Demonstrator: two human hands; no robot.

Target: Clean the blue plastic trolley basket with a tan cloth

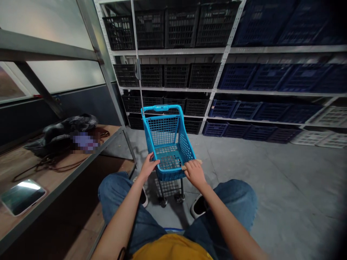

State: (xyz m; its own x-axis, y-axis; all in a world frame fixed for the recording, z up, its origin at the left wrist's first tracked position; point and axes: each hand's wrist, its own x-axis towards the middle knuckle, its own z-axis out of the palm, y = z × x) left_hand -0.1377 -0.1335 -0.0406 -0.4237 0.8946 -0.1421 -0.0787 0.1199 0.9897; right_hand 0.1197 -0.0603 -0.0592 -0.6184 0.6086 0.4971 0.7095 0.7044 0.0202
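Your fingers [155, 164] on the left hand [148, 168] are curled over the near-left corner of the blue basket trolley [168, 144], thumb on top of the rim [170, 177] and the rest wrapped down its outside. The fingers of your right hand [194, 174] are closed over the near-right corner in the same way. A pale piece [199, 161] pokes out past your right knuckles. I cannot tell whether it belongs to the trolley or is held against it.

The trolley stands on the floor between your knees. Its basket looks bare, and its looped handle [162, 108] is at the end farthest from your fingertips. The castors [179, 197] sit below and just behind your hands.

It looks like a light thing of thin moulded plastic mesh, stiff enough at the rim but likely to flex if squeezed mid-wall. The corners you hold look like the strongest grip points, since two edges meet there. The plastic is smooth, so wrap the fingers rather than pinch. On castors it should roll at a slight push and could skate away or tip toward its tall handle end.

Beyond your fingertips, dark crates [176, 76] fill the racking. Off your left hand lies a table [16, 166] with a tablet [23, 195] and a bundled jacket [67, 126].
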